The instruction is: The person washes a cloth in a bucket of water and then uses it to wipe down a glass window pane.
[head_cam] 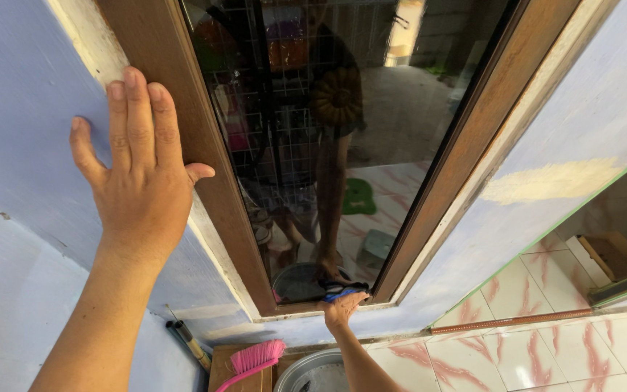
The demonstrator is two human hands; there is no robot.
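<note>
We've got our right hand (342,308) bunched around a soft, light dark cloth (344,289) at the glass pane's (371,131) 6 o'clock edge, left hand (139,181) spread flat and empty on the brown frame (205,145), and we'd guess that glass is slick and fragile.

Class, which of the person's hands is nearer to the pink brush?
Right. The right hand presses a cloth low on the glass, just above the pink brush; the left hand rests high on the window frame.

No packages, labels, signs, screens visible

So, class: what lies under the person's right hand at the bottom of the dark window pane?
A dark cloth with a blue edge, pressed against the glass by the right hand. The cloth's middle is covered.
</note>
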